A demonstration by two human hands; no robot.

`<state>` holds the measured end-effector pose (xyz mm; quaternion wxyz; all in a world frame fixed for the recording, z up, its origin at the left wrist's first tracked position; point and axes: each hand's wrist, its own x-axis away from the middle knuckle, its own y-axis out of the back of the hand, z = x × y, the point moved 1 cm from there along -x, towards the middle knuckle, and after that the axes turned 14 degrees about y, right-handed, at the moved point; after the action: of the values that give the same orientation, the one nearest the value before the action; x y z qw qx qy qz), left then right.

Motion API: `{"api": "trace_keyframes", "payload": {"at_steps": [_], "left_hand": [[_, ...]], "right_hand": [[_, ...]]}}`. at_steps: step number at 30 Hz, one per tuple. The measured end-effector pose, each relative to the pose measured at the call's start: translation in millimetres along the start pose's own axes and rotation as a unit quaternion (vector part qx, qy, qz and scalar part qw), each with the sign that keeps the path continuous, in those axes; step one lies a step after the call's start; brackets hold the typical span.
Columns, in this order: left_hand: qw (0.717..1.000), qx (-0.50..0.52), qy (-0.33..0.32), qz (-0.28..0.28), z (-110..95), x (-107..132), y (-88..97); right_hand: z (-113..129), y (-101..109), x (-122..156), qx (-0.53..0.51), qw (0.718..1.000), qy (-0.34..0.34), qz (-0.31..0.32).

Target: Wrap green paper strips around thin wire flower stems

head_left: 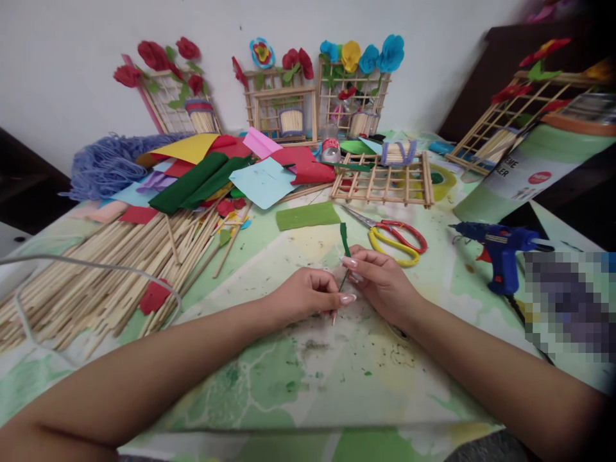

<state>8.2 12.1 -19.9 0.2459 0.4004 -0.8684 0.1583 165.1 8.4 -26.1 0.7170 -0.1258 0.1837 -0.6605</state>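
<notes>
Over the middle of the table I hold a thin stick [334,319], its lower part wrapped in dark green. My left hand [312,292] pinches it near its bare lower end, thumb against fingers. Slightly higher, my right hand [378,273] pinches a dark green paper strip [344,239] whose free end stands up above the fingertips. Where strip and stick meet is partly hidden by the fingers. Just beyond my right hand lie scissors [397,240] with red and yellow handles. A flat piece of lighter green crepe paper [308,216] lies beyond my hands.
Many wooden sticks [96,282] cover the left side, with a grey cord [96,262] across them. Coloured paper [262,179] and purple yarn [106,163] pile up behind. A blue glue gun [500,250] and large green bottle [534,160] stand right. Stick lattices [385,179] sit at the back.
</notes>
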Motion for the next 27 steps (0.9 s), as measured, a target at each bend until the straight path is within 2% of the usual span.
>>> {"api": "trace_keyframes", "payload": {"at_steps": [6,13,19,27], "left_hand": [[1.0,-0.008,-0.017,-0.018,2.6,-0.4,-1.2],[0.998,0.027,-0.04,0.047,0.5,0.2,-0.6],[0.999,0.029,-0.003,0.042,1.7,-0.6,1.6],[1.0,0.012,0.013,0.002,-0.8,-0.2,0.1]], "right_hand": [[0.9,0.1,-0.4,-0.009,1.0,-0.008,-0.005],[4.3,1.4,-1.8,-0.029,0.999,-0.019,-0.025],[1.5,-0.7,0.5,-0.025,1.0,-0.009,-0.013],[1.1,-0.8,0.9,-0.026,0.999,-0.011,-0.019]]}}
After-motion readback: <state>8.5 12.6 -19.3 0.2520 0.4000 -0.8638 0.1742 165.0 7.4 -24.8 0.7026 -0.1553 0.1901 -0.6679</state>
